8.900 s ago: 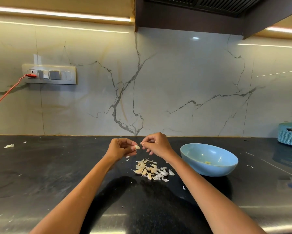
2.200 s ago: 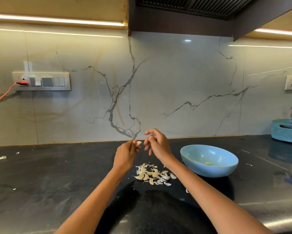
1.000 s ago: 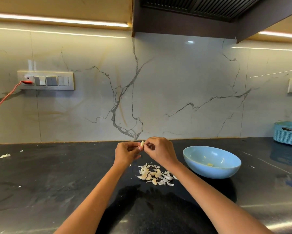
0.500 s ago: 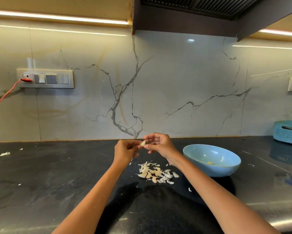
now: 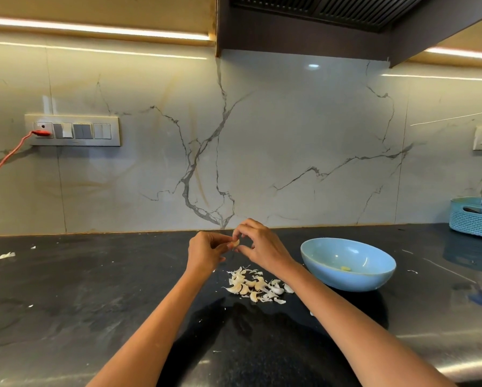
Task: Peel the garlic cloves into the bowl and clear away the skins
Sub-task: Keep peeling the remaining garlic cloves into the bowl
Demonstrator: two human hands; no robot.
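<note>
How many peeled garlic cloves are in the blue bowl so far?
1. A single yellowish clove lies on the bottom of the blue bowl, right of centre. The near wall hides part of the inside, so another could sit out of sight.

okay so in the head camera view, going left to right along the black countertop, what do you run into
Stray garlic skin scrap → left hand → garlic clove pinched between both hands → right hand → blue bowl → teal basket. The pile of cloves and skins lies nearer, below the hands.
</note>
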